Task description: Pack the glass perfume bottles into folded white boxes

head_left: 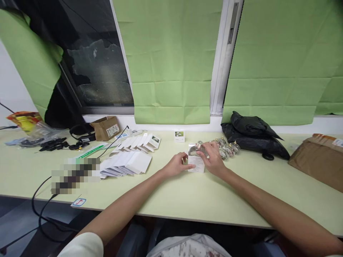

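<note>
My left hand (pixel 177 165) grips the left side of a small white carton (pixel 196 163) lying on the pale green table (pixel 187 196). My right hand (pixel 213 157) pinches a silvery packet (pixel 195 150) at the carton's open top end. Just to the right lies a row of several more silvery packets (pixel 227 147). One small closed box (pixel 179 136) with a green picture stands behind the carton.
Flat white cartons (pixel 131 157) lie fanned out at the left, with cables (pixel 53 144), a small brown box (pixel 105 127) and snack bags (pixel 25 121) beyond. A black plastic bag (pixel 252 134) and a brown parcel (pixel 317 159) sit at the right. Green blinds cover the window.
</note>
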Demonstrator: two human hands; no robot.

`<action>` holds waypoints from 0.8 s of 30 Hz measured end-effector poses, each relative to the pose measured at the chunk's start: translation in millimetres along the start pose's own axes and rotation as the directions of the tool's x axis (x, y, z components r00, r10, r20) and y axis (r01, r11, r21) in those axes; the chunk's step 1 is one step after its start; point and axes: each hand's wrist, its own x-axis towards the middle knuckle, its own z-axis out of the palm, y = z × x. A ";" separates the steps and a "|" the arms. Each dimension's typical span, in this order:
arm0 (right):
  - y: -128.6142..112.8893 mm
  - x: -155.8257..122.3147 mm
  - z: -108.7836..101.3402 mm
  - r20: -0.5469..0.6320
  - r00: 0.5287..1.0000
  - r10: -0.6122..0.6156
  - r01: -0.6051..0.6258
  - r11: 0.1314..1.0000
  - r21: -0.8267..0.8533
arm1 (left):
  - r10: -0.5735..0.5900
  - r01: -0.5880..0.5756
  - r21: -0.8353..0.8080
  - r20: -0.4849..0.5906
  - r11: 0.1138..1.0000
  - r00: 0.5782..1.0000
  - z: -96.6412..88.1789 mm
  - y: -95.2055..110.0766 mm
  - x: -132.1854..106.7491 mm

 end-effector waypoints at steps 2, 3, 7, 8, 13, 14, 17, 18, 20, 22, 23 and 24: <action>-1.7 -1.4 0.5 0.013 1.000 0.004 -0.004 1.000 -0.003 | -0.010 0.011 -0.070 0.013 0.997 1.000 2.4 -0.1 -0.6; -2.6 -2.1 0.9 0.021 1.000 0.009 -0.009 1.000 0.001 | -0.005 0.007 -0.102 0.018 0.995 1.000 3.7 -0.1 -0.9; -5.7 -3.9 2.9 0.038 0.999 0.038 -0.039 0.999 0.023 | 0.058 -0.054 -0.181 0.013 0.982 0.998 7.7 2.9 -1.3; -6.2 -4.0 3.3 0.039 0.998 0.043 -0.044 0.999 0.025 | 0.070 -0.066 -0.192 0.012 0.979 0.997 8.1 4.3 -1.3; -8.1 -3.6 3.1 0.042 0.998 0.038 -0.040 0.998 0.041 | 0.121 -0.122 -0.195 -0.018 0.973 0.993 7.9 9.8 -0.9; -8.3 -3.4 2.8 0.041 0.998 0.040 -0.042 0.998 0.044 | 0.125 -0.127 -0.189 -0.023 0.974 0.992 7.8 10.0 -0.9; -8.5 -3.0 1.9 0.039 0.998 0.048 -0.050 0.997 0.052 | 0.127 -0.130 -0.173 -0.031 0.976 0.991 7.8 9.2 -0.9; -8.3 -3.0 1.8 0.038 0.998 0.047 -0.049 0.997 0.053 | 0.126 -0.129 -0.172 -0.033 0.977 0.992 7.8 8.9 -0.8; -7.3 -3.1 1.6 0.037 0.998 0.052 -0.054 0.997 0.048 | 0.120 -0.124 -0.175 -0.033 0.977 0.992 7.9 8.5 -0.7; -5.9 -3.1 1.2 0.026 0.997 0.071 -0.072 0.996 0.051 | 0.112 -0.116 -0.177 -0.034 0.977 0.993 7.9 8.6 -0.6; -5.2 -3.0 0.9 0.019 0.997 0.078 -0.079 0.995 0.058 | 0.109 -0.113 -0.178 -0.035 0.977 0.993 7.9 8.8 -0.5; -4.6 -2.8 0.4 0.014 0.997 0.080 -0.081 0.995 0.065 | 0.107 -0.111 -0.179 -0.035 0.977 0.994 7.8 8.9 -0.5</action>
